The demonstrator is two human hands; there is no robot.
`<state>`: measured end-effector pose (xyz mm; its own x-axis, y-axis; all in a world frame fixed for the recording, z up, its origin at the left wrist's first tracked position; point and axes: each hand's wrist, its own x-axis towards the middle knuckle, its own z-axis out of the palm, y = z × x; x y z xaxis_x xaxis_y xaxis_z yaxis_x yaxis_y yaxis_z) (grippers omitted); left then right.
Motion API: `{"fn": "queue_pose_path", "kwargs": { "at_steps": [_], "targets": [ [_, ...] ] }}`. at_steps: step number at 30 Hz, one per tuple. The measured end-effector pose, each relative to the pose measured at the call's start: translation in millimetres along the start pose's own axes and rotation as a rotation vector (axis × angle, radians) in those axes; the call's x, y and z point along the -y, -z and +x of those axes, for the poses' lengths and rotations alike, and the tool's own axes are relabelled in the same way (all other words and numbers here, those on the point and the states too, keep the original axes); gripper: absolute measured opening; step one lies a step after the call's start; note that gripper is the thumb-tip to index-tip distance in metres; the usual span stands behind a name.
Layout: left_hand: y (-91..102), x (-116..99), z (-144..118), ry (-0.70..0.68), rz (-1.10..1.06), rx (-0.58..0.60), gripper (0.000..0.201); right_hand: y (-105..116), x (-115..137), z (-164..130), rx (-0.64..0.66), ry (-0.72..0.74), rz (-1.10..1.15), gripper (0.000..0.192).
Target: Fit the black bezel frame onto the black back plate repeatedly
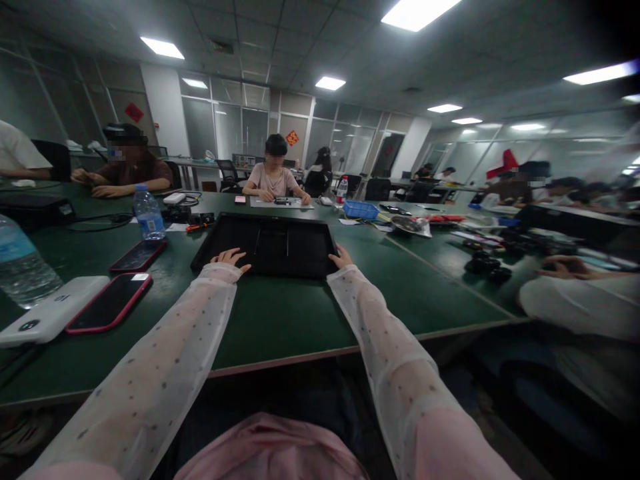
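Note:
A wide black rectangular tray-like panel [310, 247] with a raised rim lies flat on the green table in front of me. Two thin upright lines show in its middle, and its exact kind is hard to make out. My left hand [229, 260] rests at its near left side, fingers spread over the rim and inner surface. At the right near corner, my right hand [343, 258] has its fingers and thumb against the edge. Sheer dotted sleeves cover both forearms.
To the left are two phones [110, 303], a white power bank [55, 310] and water bottles [149, 215]. A blue basket [361, 210] stands beyond the panel's right end. Across the table [280, 327] a person [274, 175] works; another person's arm [580, 293] is at right.

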<state>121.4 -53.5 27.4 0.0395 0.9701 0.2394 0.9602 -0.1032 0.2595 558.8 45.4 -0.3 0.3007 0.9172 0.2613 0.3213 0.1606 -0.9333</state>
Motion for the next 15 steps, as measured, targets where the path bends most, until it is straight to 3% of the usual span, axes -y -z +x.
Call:
{"fn": "queue_pose_path", "kwargs": {
  "at_steps": [3,8,15],
  "targets": [
    [0.7,-1.2,-0.4,0.039,-0.036,-0.016,0.057,-1.2,1.0,-4.8,0.011,-0.006,0.062,0.073],
    [7.8,4.6,-8.9,0.011,-0.086,-0.159,0.054,5.7,5.4,-13.0,-0.062,-0.031,0.084,0.070],
    [12.7,36.5,-8.3,0.138,-0.130,-0.247,0.058,46.7,9.2,-20.8,-0.333,-0.057,-0.152,0.070]
  ]
}}
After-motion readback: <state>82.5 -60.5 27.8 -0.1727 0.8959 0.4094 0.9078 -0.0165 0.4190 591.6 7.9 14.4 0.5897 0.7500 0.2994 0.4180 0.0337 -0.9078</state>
